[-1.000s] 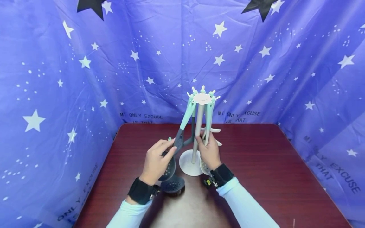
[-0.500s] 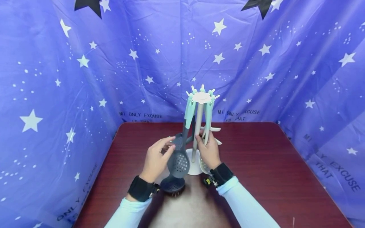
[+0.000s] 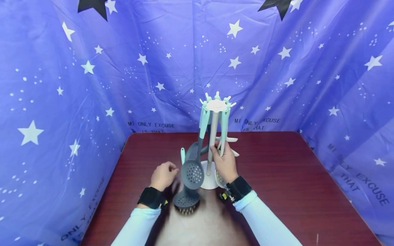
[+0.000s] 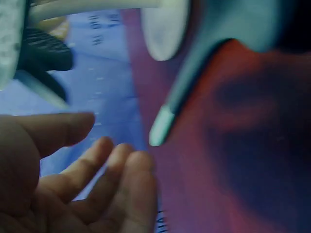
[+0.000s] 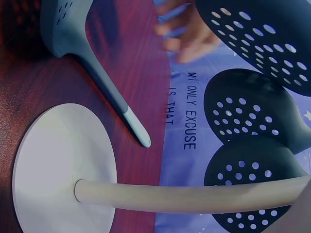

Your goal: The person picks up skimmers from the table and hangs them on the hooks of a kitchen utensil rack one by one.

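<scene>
A white rotating utensil stand (image 3: pixel 217 105) stands upright, its pole gripped by my right hand (image 3: pixel 226 164). Dark slotted skimmers (image 3: pixel 193 174) with mint handles hang from its left side; the right wrist view shows several perforated heads (image 5: pixel 243 104). My left hand (image 3: pixel 164 176) is left of them, fingers loosely bent and holding nothing, as the left wrist view shows too. On the table beside it lies a dark spaghetti server (image 3: pixel 186 199) with holes and short prongs, its mint handle end (image 3: pixel 183 156) pointing away from me. The hanging skimmer hides the middle of its handle.
Pale utensils (image 3: pixel 229 139) hang at the stand's right and far side, partly behind my right hand. The round white base (image 5: pixel 58 160) rests on the dark red table (image 3: pixel 277 177). A blue curtain with stars (image 3: pixel 172 51) surrounds the table on three sides.
My left hand has let go of the hanging skimmer and moved down toward me and slightly left. The skimmer has swung right to hang near the pole. My right hand keeps its grip.
</scene>
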A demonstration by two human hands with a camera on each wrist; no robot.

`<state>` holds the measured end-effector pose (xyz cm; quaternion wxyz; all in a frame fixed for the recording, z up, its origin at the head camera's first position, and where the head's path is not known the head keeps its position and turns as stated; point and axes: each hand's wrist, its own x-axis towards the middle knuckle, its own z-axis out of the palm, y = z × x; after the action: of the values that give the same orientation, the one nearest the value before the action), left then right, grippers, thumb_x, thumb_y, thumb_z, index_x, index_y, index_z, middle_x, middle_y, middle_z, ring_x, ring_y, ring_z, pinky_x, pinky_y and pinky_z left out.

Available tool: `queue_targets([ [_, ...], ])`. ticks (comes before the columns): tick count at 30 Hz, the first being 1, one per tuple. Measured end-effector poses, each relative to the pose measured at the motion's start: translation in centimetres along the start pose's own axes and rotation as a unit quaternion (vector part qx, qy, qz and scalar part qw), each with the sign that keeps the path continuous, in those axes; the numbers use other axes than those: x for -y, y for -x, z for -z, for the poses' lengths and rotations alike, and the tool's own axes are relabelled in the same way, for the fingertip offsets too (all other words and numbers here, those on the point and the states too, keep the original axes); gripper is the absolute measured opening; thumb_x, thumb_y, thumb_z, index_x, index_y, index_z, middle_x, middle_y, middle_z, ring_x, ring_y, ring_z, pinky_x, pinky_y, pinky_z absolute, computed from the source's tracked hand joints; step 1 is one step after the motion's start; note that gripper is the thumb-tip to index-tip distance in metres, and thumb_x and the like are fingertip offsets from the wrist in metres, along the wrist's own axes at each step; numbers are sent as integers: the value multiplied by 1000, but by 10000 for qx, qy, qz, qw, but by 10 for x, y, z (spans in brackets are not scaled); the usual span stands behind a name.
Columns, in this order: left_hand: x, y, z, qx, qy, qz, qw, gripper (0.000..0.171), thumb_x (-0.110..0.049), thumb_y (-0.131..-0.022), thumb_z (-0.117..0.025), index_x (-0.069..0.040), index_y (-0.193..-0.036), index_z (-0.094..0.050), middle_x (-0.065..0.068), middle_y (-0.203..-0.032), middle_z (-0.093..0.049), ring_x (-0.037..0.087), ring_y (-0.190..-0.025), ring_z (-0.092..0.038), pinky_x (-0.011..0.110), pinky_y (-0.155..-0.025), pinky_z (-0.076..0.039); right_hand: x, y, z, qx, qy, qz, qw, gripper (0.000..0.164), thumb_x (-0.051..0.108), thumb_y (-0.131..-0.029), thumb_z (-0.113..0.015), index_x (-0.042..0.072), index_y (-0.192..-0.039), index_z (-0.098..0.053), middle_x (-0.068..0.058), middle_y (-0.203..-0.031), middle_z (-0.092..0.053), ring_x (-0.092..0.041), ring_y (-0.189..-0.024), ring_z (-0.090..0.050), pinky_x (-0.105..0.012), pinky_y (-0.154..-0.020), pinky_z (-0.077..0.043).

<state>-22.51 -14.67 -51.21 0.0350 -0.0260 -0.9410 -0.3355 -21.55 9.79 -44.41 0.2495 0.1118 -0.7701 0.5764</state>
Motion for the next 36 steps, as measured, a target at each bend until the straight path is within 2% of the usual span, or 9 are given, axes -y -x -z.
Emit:
queue_targets([
  [2,4,0,-9,387,-151,192,9990,20,-26,-97,-70,-14,-82,-71,-3,-70,-66,15,-62,-58,36,-59,-47,0,0,1,0,3,23,10000,19,8,-102,-66,-1,-118,-59,-18,-97,-66,-19,-76,-62,-25,-65,-54],
  [4,7,1,-17,662,-183,252,9973,34,-27,-97,-68,-16,-66,-62,-4,-57,-56,15,-52,-49,32,-51,-39,1,1,1,15,14,37,10000,19,7,-102,-66,-2,-117,-59,-17,-95,-65,-18,-75,-62,-25,-64,-53],
  [7,13,2,-28,804,-190,263,9962,48,-25,-97,-66,-18,-53,-45,-5,-46,-43,15,-43,-38,29,-46,-28,1,2,1,35,74,-16,10000,19,8,-102,-66,-2,-117,-59,-15,-94,-64,-16,-74,-61,-26,-64,-53],
  [9,14,2,-34,804,-227,234,9962,49,-23,-95,-65,-20,-52,-42,-6,-45,-41,14,-42,-38,29,-45,-27,-3,2,1,29,93,-34,9999,20,8,-102,-65,-3,-117,-58,-15,-94,-64,-17,-74,-61,-26,-64,-53],
  [16,13,-3,-41,844,-291,518,9947,48,-12,-96,-57,-20,-52,-39,-5,-46,-39,15,-42,-35,29,-46,-27,-31,-3,-4,16,-76,-32,10000,19,9,-102,-67,1,-118,-58,-16,-97,-63,-27,-83,-67,-29,-69,-58],
  [25,14,-4,-50,619,-96,580,9963,49,-17,-99,-54,-20,-56,-32,-6,-52,-24,13,-48,-21,29,-48,-21,-35,-3,-5,-35,64,285,9996,22,20,-102,-69,5,-116,-61,-9,-95,-65,-18,-80,-60,-30,-70,-50],
  [33,17,-7,-56,472,144,676,9965,50,-20,-98,-56,-20,-54,-33,-6,-51,-27,14,-46,-25,29,-47,-24,-39,-3,-4,-74,10,133,9999,23,15,-101,-70,5,-120,-63,-12,-106,-69,-19,-88,-64,-34,-77,-54],
  [36,18,-9,-57,536,377,738,9951,43,-14,-92,-56,-18,-52,-38,-6,-49,-33,14,-45,-31,28,-47,-27,-40,-3,-3,-139,97,73,9998,24,12,-100,-70,3,-120,-62,-15,-107,-69,-24,-90,-65,-36,-79,-53],
])
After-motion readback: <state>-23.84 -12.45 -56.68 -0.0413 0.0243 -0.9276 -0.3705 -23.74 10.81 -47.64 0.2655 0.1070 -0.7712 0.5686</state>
